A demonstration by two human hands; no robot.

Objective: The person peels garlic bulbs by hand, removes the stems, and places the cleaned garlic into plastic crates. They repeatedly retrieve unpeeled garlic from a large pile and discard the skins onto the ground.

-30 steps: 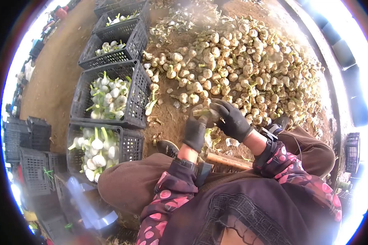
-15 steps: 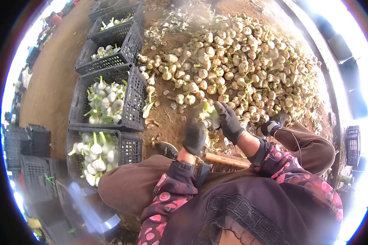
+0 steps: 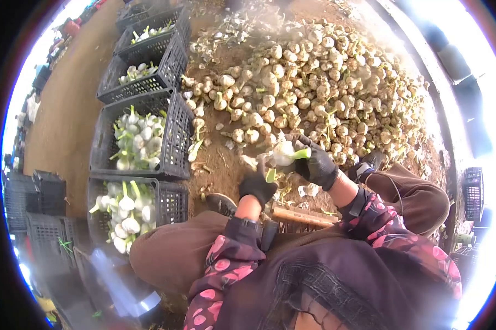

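In the head view, my right hand point(image 3: 318, 165), in a dark glove, is closed around a white garlic bulb point(image 3: 283, 153). Its short green stem point(image 3: 302, 154) points right across the fingers. My left hand point(image 3: 257, 186), also gloved, is lower and to the left, apart from the bulb. A strip of garlic skin point(image 3: 270, 175), greenish, sticks up at its closed fingers, and a tan papery piece point(image 3: 248, 161) shows at the fingertips. Beyond both hands spreads a large heap of unpeeled garlic bulbs point(image 3: 325, 88) with dry, soiled skins.
To the left stands a row of black plastic crates point(image 3: 180, 137) holding clean white garlic with green stems point(image 3: 141, 140). Between my legs is a wooden bar point(image 3: 304, 216). Loose skins point(image 3: 308, 190) litter the dirt floor. A low ledge point(image 3: 448, 143) runs along the right.
My hands were together around the garlic; now they are apart. The left has moved down with skin pieces, while the bulb shows whiter in the right.
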